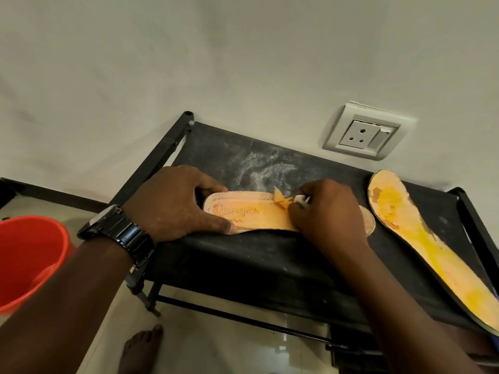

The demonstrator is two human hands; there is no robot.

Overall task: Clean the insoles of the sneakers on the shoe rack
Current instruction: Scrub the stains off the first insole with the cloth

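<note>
On the rack (270, 255), left hand (175, 201) grips insole (259, 214); right hand (326, 211) pinches wad (300, 198) against it.

Plain off-white wall (189, 63), white socket-and-switch plate (367, 130) just above a black fabric-topped shoe rack (243, 265), dark skirting (54, 194) along the wall base, glossy pale tile floor (216, 346), orange bucket (27, 255) at left.

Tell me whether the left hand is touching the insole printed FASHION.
Touching. In the head view the left hand grips the FASHION insole, thumb on its near edge, forefinger on its far edge.
</note>
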